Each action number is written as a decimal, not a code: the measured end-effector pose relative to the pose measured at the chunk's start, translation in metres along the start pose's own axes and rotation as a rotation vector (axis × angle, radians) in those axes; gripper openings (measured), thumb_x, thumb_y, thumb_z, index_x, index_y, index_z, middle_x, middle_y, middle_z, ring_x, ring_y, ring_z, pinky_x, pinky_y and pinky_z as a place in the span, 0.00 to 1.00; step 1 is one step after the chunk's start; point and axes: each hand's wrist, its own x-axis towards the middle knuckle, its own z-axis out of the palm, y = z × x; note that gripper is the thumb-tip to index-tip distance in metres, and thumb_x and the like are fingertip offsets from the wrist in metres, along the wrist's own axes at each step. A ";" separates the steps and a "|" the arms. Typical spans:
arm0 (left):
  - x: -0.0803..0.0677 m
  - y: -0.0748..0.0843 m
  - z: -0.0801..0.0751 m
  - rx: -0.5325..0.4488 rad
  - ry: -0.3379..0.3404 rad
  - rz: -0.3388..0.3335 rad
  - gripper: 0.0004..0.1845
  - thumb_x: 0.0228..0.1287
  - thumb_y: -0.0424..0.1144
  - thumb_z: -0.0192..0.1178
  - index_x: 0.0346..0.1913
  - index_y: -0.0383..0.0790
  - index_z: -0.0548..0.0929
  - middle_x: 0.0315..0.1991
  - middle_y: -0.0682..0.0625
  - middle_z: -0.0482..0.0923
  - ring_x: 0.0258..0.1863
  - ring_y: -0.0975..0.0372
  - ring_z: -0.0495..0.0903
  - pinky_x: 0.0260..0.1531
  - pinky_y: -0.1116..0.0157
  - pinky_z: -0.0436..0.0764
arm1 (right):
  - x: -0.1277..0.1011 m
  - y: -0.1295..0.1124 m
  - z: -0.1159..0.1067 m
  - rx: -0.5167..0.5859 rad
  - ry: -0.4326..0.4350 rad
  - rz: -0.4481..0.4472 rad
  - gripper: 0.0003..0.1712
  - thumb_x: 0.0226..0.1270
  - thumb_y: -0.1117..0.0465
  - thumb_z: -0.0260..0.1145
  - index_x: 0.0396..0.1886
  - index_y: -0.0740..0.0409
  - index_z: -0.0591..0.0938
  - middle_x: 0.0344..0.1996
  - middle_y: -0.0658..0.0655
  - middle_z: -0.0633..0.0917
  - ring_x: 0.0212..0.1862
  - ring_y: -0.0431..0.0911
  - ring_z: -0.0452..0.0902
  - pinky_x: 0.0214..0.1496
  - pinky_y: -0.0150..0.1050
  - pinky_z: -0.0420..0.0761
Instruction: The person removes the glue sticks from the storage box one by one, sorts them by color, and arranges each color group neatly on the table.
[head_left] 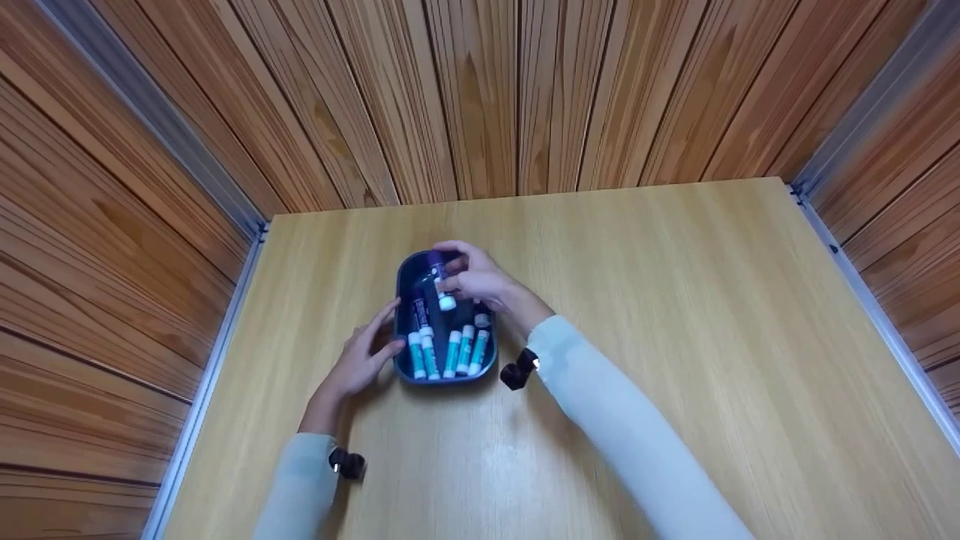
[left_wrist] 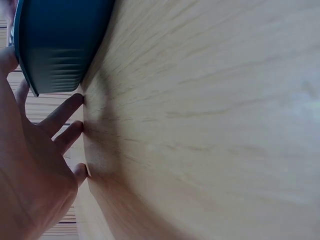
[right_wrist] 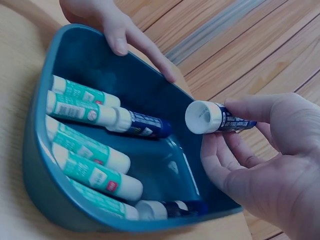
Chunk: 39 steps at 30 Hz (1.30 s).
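A dark blue glue stick [right_wrist: 220, 118] with a white base is pinched between the thumb and fingers of my right hand [head_left: 480, 276], over the far part of a blue plastic bin [head_left: 445, 381]. My left hand [head_left: 365, 356] rests its thumb and fingertips against the bin's left rim, fingers spread. Inside the bin, several green-and-white glue sticks [right_wrist: 95, 172] lie side by side at the near end. Ahead of them lie two dark blue glue sticks, one on the left [right_wrist: 145, 124] and one along the right wall [right_wrist: 172, 209], partly hidden by my right hand in the head view.
The bin stands on a light wooden table [head_left: 675, 337]. Wood-plank walls [head_left: 487, 97] rise behind and at both sides, with grey metal strips [head_left: 217, 360] along the table's side edges. Each wrist carries a small black camera [head_left: 517, 369].
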 end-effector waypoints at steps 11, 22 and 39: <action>-0.002 -0.001 0.000 0.015 0.009 -0.005 0.39 0.88 0.54 0.59 0.91 0.76 0.53 0.92 0.45 0.62 0.94 0.42 0.53 0.91 0.27 0.34 | -0.005 -0.006 -0.034 -0.017 0.073 0.024 0.42 0.79 0.71 0.71 0.86 0.42 0.72 0.70 0.65 0.78 0.67 0.58 0.81 0.75 0.56 0.86; -0.003 -0.003 0.000 0.015 0.007 -0.002 0.40 0.88 0.54 0.59 0.91 0.76 0.52 0.93 0.46 0.60 0.95 0.42 0.51 0.91 0.27 0.32 | -0.014 0.002 -0.075 0.009 0.120 0.024 0.43 0.78 0.73 0.69 0.86 0.43 0.72 0.72 0.67 0.76 0.65 0.56 0.80 0.59 0.43 0.87; 0.001 -0.001 0.001 0.026 0.009 -0.003 0.40 0.87 0.55 0.60 0.91 0.77 0.52 0.92 0.46 0.62 0.93 0.41 0.54 0.88 0.23 0.49 | -0.036 0.002 -0.144 -0.005 0.191 0.019 0.47 0.78 0.76 0.67 0.90 0.47 0.65 0.73 0.67 0.72 0.68 0.58 0.79 0.67 0.45 0.89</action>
